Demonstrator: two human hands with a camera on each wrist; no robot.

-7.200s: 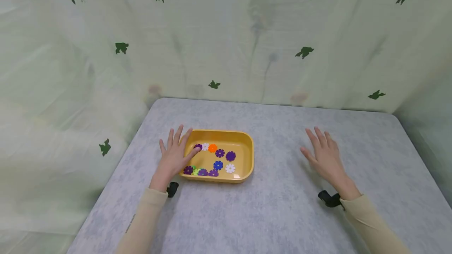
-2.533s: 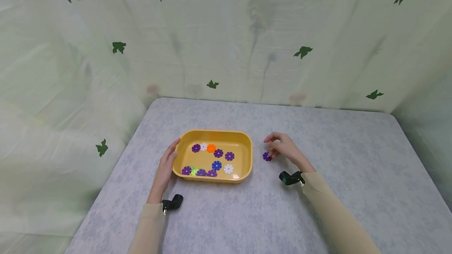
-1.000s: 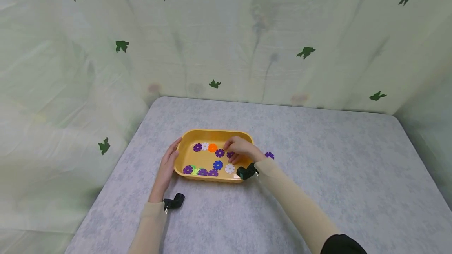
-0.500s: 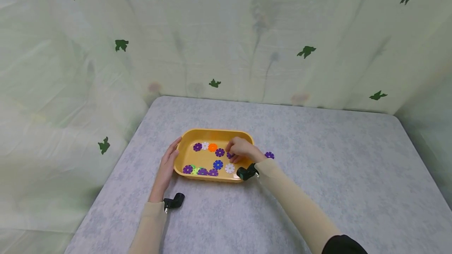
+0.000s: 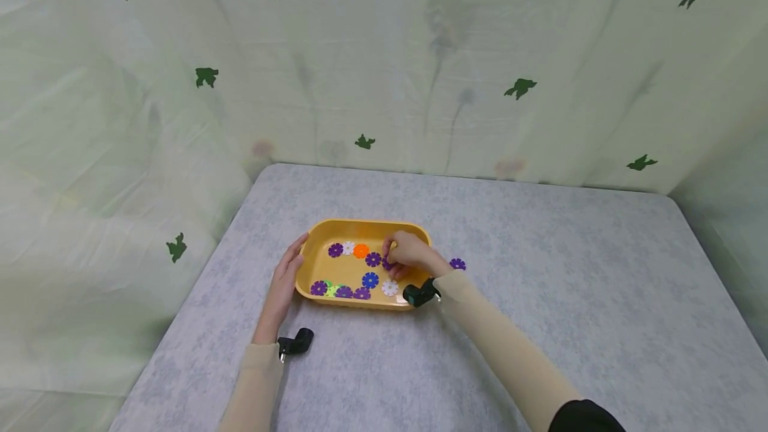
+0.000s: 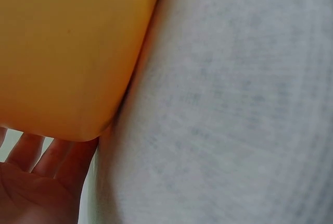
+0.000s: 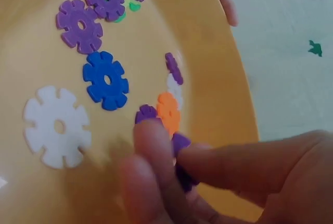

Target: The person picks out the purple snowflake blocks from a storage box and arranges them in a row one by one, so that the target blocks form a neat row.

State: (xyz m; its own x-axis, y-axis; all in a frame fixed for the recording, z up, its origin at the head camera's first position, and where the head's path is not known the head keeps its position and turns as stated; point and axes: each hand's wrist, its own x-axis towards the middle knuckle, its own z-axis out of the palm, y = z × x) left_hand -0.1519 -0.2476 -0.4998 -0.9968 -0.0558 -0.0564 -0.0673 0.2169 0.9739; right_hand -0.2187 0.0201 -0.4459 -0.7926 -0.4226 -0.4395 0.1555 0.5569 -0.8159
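I've R grip (image 5: 408,251) over the yellow tray (image 5: 315,269), thumb & fingers pinching a purple disc (image 7: 181,142); disc's inside tray, twd R end, can't tell if it's touching the bottom. My L grip (image 5: 283,285): fingers fairly straight, laid vs. tray's L end. White disc (image 7: 57,126) & blue disc (image 7: 105,95) lie flat nearby, orange disc (image 5: 361,251) farther L. One more purple disc (image 5: 458,263) sits on desk (image 5: 558,259), just off tray's R end.

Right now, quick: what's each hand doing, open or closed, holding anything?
Left hand: open, fingers against the left end of the yellow tray.
Right hand: closed, pinching a purple disc between thumb and fingers.
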